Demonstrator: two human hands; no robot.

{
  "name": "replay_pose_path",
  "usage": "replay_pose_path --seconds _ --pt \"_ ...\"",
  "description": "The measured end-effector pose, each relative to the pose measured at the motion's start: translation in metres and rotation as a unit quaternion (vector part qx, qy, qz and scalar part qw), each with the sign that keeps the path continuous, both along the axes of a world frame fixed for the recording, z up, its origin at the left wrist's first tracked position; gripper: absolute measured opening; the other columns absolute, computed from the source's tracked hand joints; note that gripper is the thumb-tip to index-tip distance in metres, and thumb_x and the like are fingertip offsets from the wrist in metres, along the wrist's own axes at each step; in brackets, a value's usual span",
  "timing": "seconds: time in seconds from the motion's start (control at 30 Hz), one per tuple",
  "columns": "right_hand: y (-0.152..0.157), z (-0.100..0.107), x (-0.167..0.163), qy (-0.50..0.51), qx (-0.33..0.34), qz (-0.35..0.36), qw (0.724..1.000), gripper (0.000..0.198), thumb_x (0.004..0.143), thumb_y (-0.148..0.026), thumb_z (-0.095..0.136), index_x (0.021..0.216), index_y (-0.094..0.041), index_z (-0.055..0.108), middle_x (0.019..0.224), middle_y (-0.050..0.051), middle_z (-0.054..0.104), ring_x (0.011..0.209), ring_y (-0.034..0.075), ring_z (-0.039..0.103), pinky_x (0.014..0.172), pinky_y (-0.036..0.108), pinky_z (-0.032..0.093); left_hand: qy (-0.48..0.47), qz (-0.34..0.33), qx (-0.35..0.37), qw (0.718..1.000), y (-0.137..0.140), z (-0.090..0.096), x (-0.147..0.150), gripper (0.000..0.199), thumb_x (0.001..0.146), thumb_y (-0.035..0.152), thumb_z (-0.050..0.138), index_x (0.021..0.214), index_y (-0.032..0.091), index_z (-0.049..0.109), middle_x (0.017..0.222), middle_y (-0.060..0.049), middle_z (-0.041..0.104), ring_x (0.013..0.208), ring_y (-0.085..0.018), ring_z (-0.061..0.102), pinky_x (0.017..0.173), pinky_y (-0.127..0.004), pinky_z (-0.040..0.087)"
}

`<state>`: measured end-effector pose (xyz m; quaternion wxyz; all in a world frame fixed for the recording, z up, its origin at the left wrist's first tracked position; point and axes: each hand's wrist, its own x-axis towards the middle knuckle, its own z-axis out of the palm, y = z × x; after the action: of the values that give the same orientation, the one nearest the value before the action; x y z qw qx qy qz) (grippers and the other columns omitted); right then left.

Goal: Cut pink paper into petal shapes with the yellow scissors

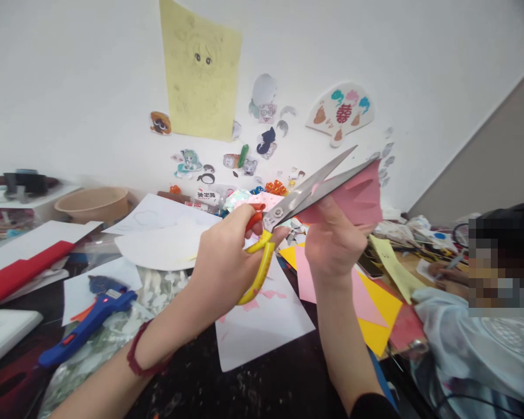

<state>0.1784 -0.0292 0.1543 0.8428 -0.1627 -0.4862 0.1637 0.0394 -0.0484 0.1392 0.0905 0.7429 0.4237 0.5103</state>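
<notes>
The left hand gripped the yellow-and-orange-handled metal scissors, their parted blades slanting up and rightward, the lower one along the upper edge of the pink paper that the right hand pinched just beneath.

Craft workspace, shared. Blue glue gun left of the left hand, coloured sheets below the right hand, pink scraps on white paper between the two, yellow drawing and fan cutout on the wall beyond. Another person far right of both. Home or studio: can't tell, edges blurry.
</notes>
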Motion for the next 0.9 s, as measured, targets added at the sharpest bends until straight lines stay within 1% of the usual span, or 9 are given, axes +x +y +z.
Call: replay_pose_path --seconds 0.1,0.2,0.27,0.33,0.47,0.6,0.67,0.8,0.9 --pt "0.000 0.000 0.003 -0.005 -0.001 0.002 1.000 0.017 0.073 -0.018 0.077 0.085 -0.030 0.073 0.095 -0.003 0.077 0.117 0.025 0.069 0.095 0.046 0.060 0.006 0.007 0.014 1.000 0.001 -0.001 0.000 0.041 0.089 0.043 0.061 0.070 0.022 0.032 0.062 0.006 0.036 0.055 -0.010 0.028 0.055 -0.026 0.027" --pt "0.002 0.000 0.005 -0.007 0.009 -0.001 1.000 0.019 0.072 -0.017 0.077 0.086 -0.029 0.074 0.092 -0.003 0.077 0.118 0.025 0.068 0.098 0.046 0.059 0.009 0.008 0.020 1.000 0.002 0.000 -0.001 0.043 0.088 0.042 0.062 0.068 0.022 0.030 0.061 0.007 0.035 0.054 -0.010 0.027 0.055 -0.026 0.026" --pt "0.003 0.000 0.007 -0.012 0.021 0.002 1.000 0.020 0.071 -0.017 0.077 0.086 -0.029 0.074 0.091 -0.003 0.077 0.118 0.025 0.068 0.103 0.046 0.057 0.011 0.006 0.017 1.000 0.002 0.001 -0.002 0.043 0.088 0.043 0.062 0.068 0.022 0.031 0.061 0.007 0.035 0.054 -0.010 0.027 0.055 -0.026 0.027" --pt "0.004 0.001 0.009 -0.019 0.032 0.010 0.999 0.020 0.071 -0.017 0.077 0.087 -0.029 0.074 0.093 -0.003 0.077 0.118 0.024 0.068 0.102 0.045 0.057 0.012 0.003 0.013 1.000 0.002 0.002 -0.004 0.042 0.088 0.044 0.062 0.068 0.022 0.033 0.061 0.007 0.035 0.054 -0.010 0.028 0.055 -0.026 0.027" --pt "0.002 0.003 0.013 -0.040 0.036 0.023 0.998 0.016 0.073 -0.019 0.079 0.085 -0.030 0.076 0.091 -0.003 0.078 0.103 0.023 0.073 0.091 0.043 0.061 0.028 0.001 0.012 1.000 0.002 0.004 -0.008 0.042 0.088 0.046 0.063 0.068 0.021 0.035 0.061 0.006 0.037 0.053 -0.010 0.030 0.055 -0.026 0.028" --pt "-0.001 0.005 0.016 -0.063 0.039 0.034 0.997 0.019 0.072 -0.016 0.082 0.081 -0.031 0.077 0.078 -0.006 0.075 0.080 0.017 0.072 0.088 0.038 0.062 0.068 0.015 0.025 0.997 0.003 0.005 -0.010 0.046 0.089 0.052 0.061 0.066 0.021 0.036 0.059 0.005 0.040 0.054 -0.012 0.035 0.055 -0.027 0.027" --pt "-0.002 0.007 0.017 -0.071 0.036 0.034 0.996 0.016 0.071 -0.016 0.082 0.077 -0.030 0.076 0.075 -0.006 0.073 0.078 0.016 0.071 0.086 0.037 0.063 0.081 0.022 0.018 0.996 0.004 0.007 -0.010 0.047 0.088 0.056 0.059 0.065 0.021 0.037 0.057 0.004 0.041 0.054 -0.013 0.037 0.054 -0.028 0.026" --pt "-0.003 0.010 0.021 -0.089 -0.005 0.019 0.996 0.015 0.069 -0.018 0.083 0.076 -0.028 0.074 0.078 -0.006 0.072 0.078 0.017 0.069 0.086 0.041 0.063 0.086 0.021 -0.010 0.996 0.006 0.009 -0.011 0.048 0.087 0.058 0.058 0.063 0.021 0.040 0.053 0.004 0.040 0.050 -0.013 0.036 0.051 -0.028 0.026" --pt "0.000 0.010 0.027 -0.120 -0.017 0.006 0.993 0.013 0.069 -0.021 0.083 0.073 -0.028 0.073 0.071 -0.006 0.068 0.071 0.016 0.066 0.082 0.040 0.063 0.086 0.013 -0.031 0.996 0.008 0.009 -0.014 0.047 0.086 0.056 0.059 0.061 0.021 0.040 0.051 0.004 0.038 0.050 -0.013 0.035 0.050 -0.027 0.025"
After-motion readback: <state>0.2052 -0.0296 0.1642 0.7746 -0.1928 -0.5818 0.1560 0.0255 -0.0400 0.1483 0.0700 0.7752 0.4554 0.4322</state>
